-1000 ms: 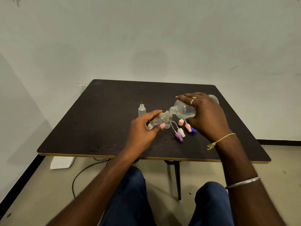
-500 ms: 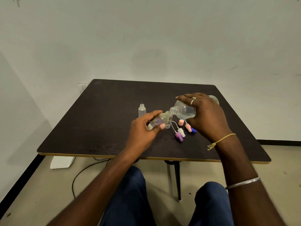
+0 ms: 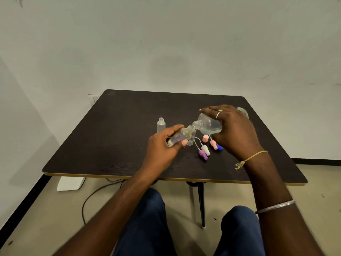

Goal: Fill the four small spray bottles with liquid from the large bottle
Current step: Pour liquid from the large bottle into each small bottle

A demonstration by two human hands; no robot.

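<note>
My right hand (image 3: pixel 234 130) grips the large clear bottle (image 3: pixel 208 124), tipped to the left with its open neck against the mouth of a small spray bottle (image 3: pixel 181 138). My left hand (image 3: pixel 163 146) holds that small bottle tilted above the table; clear liquid shows inside it. Another small clear bottle (image 3: pixel 161 125) stands upright and uncapped to the left. Behind the held bottle a further small bottle (image 3: pixel 191 141) is partly hidden. Loose spray tops lie under my hands: a purple one (image 3: pixel 203 154), a white one (image 3: pixel 205 149), two pink ones (image 3: pixel 205 138) and a blue one (image 3: pixel 219 147).
The dark table (image 3: pixel 120 137) has a yellow front edge close to my knees. A cable (image 3: pixel 96 193) and a white object (image 3: pixel 71 182) lie on the floor at the left. White walls stand behind and to the left.
</note>
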